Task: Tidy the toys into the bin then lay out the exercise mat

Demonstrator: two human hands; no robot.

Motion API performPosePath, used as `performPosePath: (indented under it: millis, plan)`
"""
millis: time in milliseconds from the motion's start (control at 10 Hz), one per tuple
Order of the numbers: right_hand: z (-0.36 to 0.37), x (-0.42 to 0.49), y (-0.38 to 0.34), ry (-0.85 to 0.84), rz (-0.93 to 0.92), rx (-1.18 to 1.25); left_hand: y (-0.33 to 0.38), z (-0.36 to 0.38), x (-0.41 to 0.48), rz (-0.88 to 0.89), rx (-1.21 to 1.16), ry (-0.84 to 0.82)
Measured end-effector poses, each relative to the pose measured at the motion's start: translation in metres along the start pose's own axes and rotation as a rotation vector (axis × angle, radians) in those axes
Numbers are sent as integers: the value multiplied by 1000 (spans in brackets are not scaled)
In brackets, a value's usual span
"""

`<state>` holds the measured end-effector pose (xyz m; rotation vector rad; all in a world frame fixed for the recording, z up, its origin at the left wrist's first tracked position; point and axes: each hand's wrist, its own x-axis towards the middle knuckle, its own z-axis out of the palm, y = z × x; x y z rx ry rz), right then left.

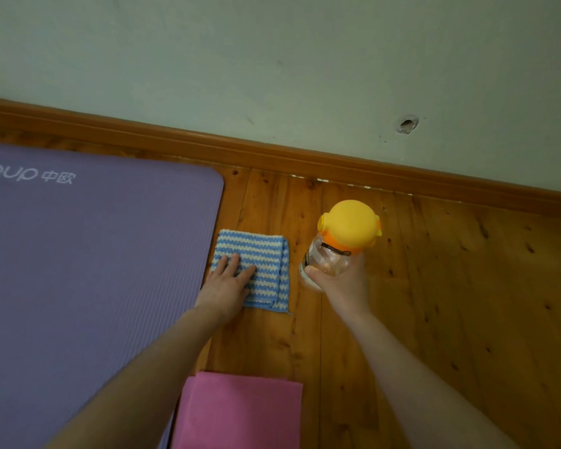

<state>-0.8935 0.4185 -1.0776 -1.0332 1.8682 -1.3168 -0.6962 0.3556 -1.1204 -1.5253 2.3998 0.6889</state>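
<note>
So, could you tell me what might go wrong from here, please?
1. The right hand grips the clear bottle low on its body, under the yellow lid; it looks tilted, so it might slip or topple when set down.
2. The left hand presses flat on the folded striped cloth on smooth wooden floor; weight on it could slide it or spoil the fold.
3. Any leak could wet the cloth or the purple mat beside it.

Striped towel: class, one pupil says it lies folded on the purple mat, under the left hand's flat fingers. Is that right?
No. The head view shows the striped towel folded on the wooden floor beside the purple mat, not on it. The left hand does rest flat on it.
</note>
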Motion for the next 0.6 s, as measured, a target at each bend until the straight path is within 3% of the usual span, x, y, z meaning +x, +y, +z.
performPosePath:
  millis: [400, 600]
  plan:
    - [-2, -3, -2, -22, 17, 18, -3, 0, -2, -5, 40, -15]
    - [-6, -6, -6, -39, 113, 0, 4, -10, -7, -21, 4, 27]
